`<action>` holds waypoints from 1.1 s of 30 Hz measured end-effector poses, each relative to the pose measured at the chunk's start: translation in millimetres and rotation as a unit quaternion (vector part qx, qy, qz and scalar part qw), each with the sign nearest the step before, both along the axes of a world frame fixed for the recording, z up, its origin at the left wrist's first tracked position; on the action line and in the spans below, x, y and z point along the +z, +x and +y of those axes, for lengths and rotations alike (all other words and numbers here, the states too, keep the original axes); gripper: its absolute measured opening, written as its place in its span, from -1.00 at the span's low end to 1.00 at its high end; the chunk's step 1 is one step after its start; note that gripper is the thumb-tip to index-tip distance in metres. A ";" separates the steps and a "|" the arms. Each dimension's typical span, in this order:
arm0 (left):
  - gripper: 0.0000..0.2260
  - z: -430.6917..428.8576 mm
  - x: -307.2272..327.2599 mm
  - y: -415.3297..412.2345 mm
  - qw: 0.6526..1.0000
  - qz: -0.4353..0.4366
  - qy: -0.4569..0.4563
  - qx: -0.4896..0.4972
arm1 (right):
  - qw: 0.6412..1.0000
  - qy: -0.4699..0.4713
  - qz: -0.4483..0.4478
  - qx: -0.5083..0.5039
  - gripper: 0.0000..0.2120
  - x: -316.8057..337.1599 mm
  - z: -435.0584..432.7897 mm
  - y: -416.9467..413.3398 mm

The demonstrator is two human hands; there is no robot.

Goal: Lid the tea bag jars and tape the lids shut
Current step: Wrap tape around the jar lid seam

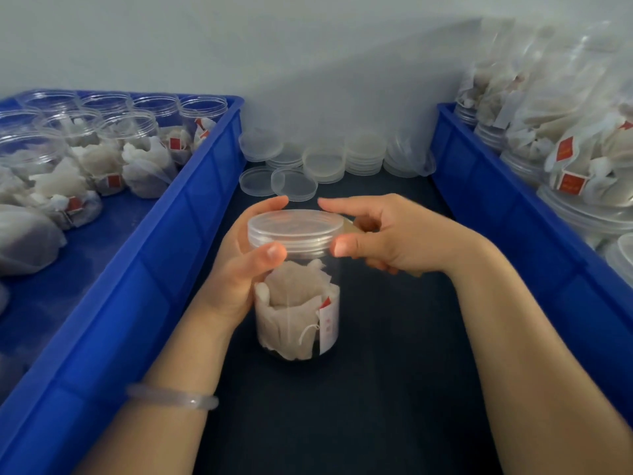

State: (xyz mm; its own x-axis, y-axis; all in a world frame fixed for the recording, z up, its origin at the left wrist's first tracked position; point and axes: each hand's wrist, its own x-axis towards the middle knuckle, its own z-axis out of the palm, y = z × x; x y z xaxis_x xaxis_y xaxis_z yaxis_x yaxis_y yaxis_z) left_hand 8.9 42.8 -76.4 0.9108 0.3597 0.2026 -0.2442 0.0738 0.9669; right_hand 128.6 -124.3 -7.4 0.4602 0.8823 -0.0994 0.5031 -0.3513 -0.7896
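A clear plastic jar (297, 317) with white tea bags inside stands on the dark table between two blue crates. A clear lid (295, 228) sits on its mouth. My left hand (239, 265) grips the jar's upper left side, thumb on the lid's front edge and fingers curled behind it. My right hand (380, 234) holds the lid's right edge between thumb and forefinger. A small tan piece, possibly tape (352, 227), shows between the right fingers and the lid.
The left blue crate (161, 255) holds several open jars with tea bags. In the right blue crate (486, 200) lie lidded jars and bagged tea bags. Stacks of spare clear lids (325, 162) sit at the back of the table by the wall.
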 end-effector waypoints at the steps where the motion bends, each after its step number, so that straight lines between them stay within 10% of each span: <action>1: -0.12 0.8 -0.3 -0.7 1.000 0.000 -0.007 -0.005 | 1.000 0.004 0.011 0.008 -0.26 -1.5 2.7 -2.1; 12: 0.01 -1.9 33.8 -7.7 0.942 0.096 0.297 0.125 | 0.987 0.027 -0.151 -0.047 -0.32 3.9 4.5 -9.2; 28: -0.05 9.3 31.0 -17.4 0.971 0.058 0.230 -0.008 | 0.999 0.019 -0.001 0.037 -0.38 -11.6 5.2 0.5; 33: 0.00 1.4 87.3 -11.1 0.809 0.312 0.498 -0.013 | 0.997 0.021 -0.063 0.033 -0.52 -9.8 6.7 -3.8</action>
